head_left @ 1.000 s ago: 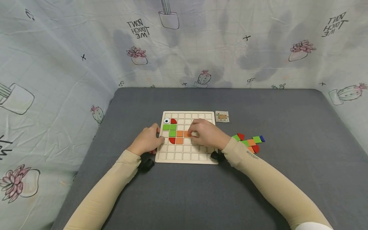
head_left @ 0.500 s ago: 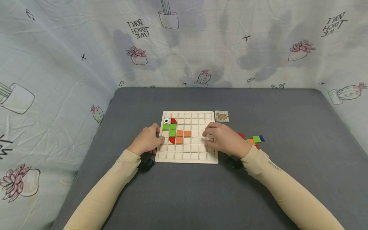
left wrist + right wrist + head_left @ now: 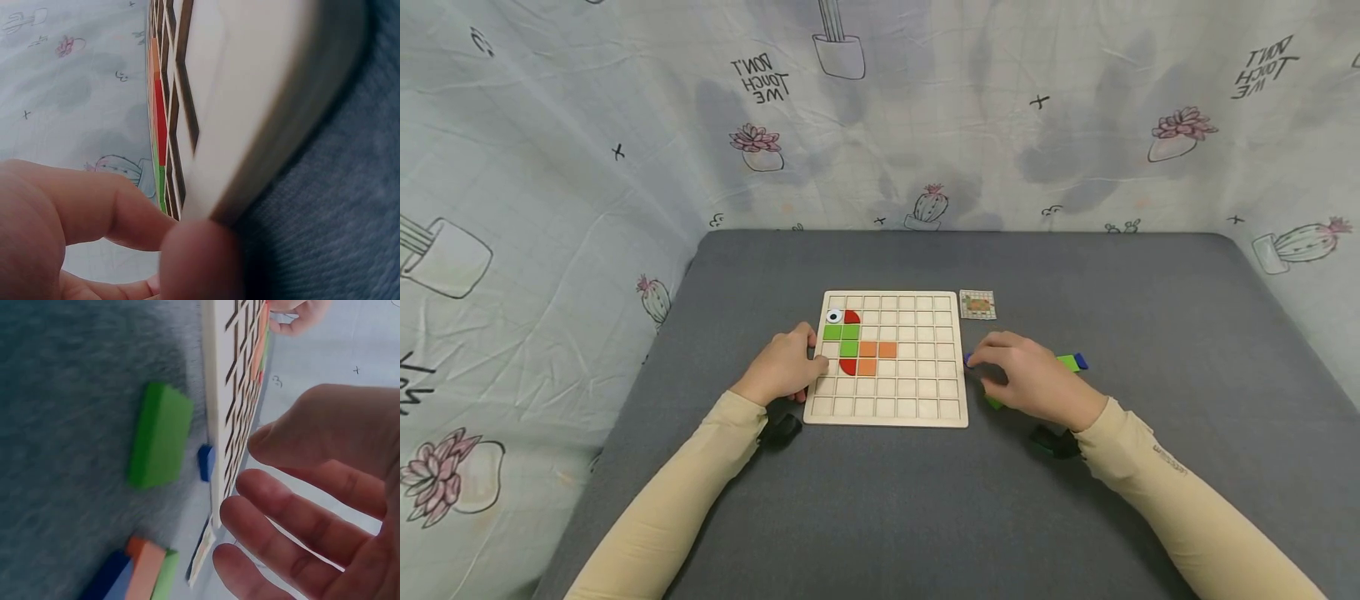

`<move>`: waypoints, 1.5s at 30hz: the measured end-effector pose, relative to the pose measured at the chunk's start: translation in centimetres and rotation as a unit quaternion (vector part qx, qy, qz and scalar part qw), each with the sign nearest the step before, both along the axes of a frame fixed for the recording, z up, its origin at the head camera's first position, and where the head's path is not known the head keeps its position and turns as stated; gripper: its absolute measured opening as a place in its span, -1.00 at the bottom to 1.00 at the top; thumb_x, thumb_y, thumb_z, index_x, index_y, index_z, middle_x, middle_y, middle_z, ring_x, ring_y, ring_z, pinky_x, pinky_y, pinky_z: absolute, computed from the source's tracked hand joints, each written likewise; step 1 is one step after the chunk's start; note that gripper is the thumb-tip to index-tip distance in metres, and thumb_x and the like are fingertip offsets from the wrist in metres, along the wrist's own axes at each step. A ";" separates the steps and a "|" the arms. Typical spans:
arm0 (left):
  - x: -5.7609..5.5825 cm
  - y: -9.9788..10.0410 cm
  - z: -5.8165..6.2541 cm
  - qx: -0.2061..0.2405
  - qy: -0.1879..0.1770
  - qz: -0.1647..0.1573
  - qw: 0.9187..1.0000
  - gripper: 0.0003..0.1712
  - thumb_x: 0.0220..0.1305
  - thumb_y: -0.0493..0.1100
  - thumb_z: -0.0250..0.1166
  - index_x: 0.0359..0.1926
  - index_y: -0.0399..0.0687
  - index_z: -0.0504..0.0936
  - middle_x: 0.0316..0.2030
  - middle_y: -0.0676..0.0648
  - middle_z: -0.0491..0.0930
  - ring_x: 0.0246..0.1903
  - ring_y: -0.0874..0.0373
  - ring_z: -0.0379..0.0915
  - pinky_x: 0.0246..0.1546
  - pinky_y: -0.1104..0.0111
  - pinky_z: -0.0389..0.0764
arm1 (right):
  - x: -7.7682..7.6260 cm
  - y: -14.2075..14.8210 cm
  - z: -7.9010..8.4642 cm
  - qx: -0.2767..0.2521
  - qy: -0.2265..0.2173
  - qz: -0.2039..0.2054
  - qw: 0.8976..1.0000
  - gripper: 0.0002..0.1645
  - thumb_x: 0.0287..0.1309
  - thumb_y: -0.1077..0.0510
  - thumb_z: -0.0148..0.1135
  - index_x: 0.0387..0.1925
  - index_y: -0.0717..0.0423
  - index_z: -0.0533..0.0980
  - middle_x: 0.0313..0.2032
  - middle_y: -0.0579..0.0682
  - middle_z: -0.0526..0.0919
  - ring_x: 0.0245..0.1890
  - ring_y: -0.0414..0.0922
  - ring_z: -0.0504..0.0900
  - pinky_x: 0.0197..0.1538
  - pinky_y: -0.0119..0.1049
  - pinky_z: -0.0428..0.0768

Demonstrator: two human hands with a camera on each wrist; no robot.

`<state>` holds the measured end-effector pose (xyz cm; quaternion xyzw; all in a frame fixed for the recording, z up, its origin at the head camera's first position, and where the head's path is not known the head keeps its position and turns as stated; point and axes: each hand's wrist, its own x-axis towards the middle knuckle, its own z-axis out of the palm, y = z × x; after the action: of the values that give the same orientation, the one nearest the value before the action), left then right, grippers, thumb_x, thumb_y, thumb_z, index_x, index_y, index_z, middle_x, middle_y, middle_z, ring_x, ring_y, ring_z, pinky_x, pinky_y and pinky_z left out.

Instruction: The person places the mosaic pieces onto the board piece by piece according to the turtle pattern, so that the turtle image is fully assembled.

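In the head view a pale wooden grid board (image 3: 928, 387) lies on the grey table. On its left side are a round eye piece (image 3: 833, 317), green squares (image 3: 849, 332), orange squares (image 3: 887, 350) and red quarter-circles (image 3: 848, 367). My left hand (image 3: 782, 363) grips the board's left edge, thumb (image 3: 200, 262) at the near corner in the left wrist view. Right of the board, my right hand (image 3: 1033, 375) hovers with loosely bent fingers and nothing between them. A small blue piece (image 3: 205, 464) and a thick green block (image 3: 161, 434) lie near it.
A small pattern card (image 3: 977, 305) lies by the board's upper right corner. Behind my right hand are more loose pieces, including a blue one (image 3: 1081, 362) and an orange one (image 3: 145, 565). A printed cloth (image 3: 880, 117) hangs behind the table.
My right hand has let go of the orange square on the board and moved right, off the board and over the loose pieces. The left hand stays at the board's edge.
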<state>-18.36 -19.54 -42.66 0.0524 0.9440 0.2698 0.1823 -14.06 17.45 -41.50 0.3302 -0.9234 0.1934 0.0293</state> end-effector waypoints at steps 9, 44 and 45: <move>0.0 0.0 -0.1 0.000 -0.009 0.004 1.000 -0.55 0.42 -0.11 0.21 0.19 -0.26 0.35 -0.64 -0.13 0.58 -0.76 0.11 0.55 -0.70 0.34 0.52 | 0.8 1.4 -0.9 0.020 0.013 0.016 1.000 -0.67 0.07 0.38 0.41 -0.08 0.14 0.73 -0.07 0.00 0.71 -0.09 -0.07 0.68 -0.13 -0.17 0.66; 0.0 0.0 0.2 -0.001 -0.013 0.000 1.000 -0.54 0.44 -0.10 0.19 0.20 -0.26 0.34 -0.69 -0.11 0.57 -0.76 0.11 0.52 -0.70 0.35 0.47 | 0.4 -0.4 -1.6 -0.020 0.084 0.055 0.995 -0.73 -0.01 0.34 0.56 -0.22 0.06 0.75 -0.24 -0.07 0.64 -0.31 -0.19 0.63 -0.30 -0.33 0.63; 0.0 0.0 0.2 -0.001 -0.013 0.001 1.000 -0.54 0.44 -0.10 0.19 0.20 -0.26 0.34 -0.69 -0.11 0.57 -0.76 0.11 0.52 -0.70 0.35 0.47 | 0.3 -0.7 -1.5 -0.025 0.076 0.053 0.995 -0.74 0.01 0.33 0.55 -0.22 0.06 0.74 -0.24 -0.07 0.64 -0.33 -0.20 0.62 -0.31 -0.35 0.61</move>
<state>-18.36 -19.52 -42.45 0.0480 0.9417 0.2701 0.1946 -13.76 16.76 -42.97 0.3918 -0.8945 0.1922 0.0975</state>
